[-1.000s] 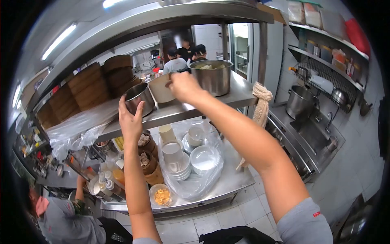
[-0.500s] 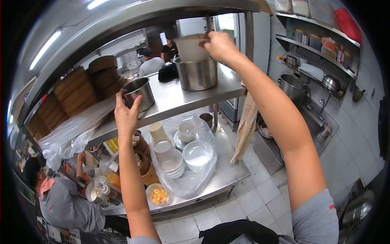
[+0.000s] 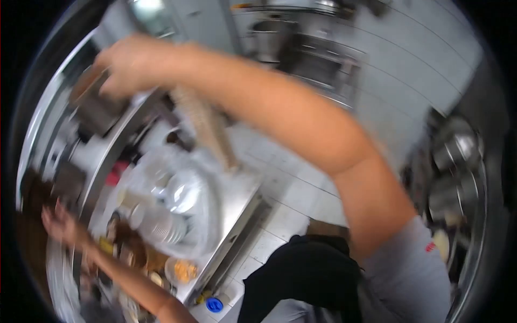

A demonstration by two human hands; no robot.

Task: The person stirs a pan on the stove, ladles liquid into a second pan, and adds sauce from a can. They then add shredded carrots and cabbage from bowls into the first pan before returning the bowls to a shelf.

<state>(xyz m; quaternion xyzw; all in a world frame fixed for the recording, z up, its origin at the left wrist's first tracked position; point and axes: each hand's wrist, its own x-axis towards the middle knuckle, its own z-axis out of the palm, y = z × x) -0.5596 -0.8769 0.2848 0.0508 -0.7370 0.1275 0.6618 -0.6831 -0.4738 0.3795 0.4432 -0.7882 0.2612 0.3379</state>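
My right hand (image 3: 126, 64) is blurred at the upper left, its fingers curled at the rim of a large metal pot (image 3: 99, 114) on the raised steel shelf (image 3: 114, 148). A brownish opening shows at the pot's top; what the fingers grip there is too smeared to make out. Lower down, my left hand (image 3: 64, 223) has its fingers spread and holds nothing. It is just below a smaller metal pot (image 3: 69, 180) on the same shelf, apart from it.
Below the shelf, a steel counter (image 3: 237, 188) bears a plastic bag with white bowls (image 3: 156, 223) and a tub of orange cubes (image 3: 183, 271). A beige towel (image 3: 202, 126) hangs at the shelf's end. Beyond are a sink (image 3: 318, 67) and a big pot (image 3: 269, 40). A blue lid (image 3: 214, 305) is low down.
The view has swung right and down, so the shelf and both hands now appear farther left. My left hand has come away from the smaller pot. The white container my right hand held is no longer distinct.
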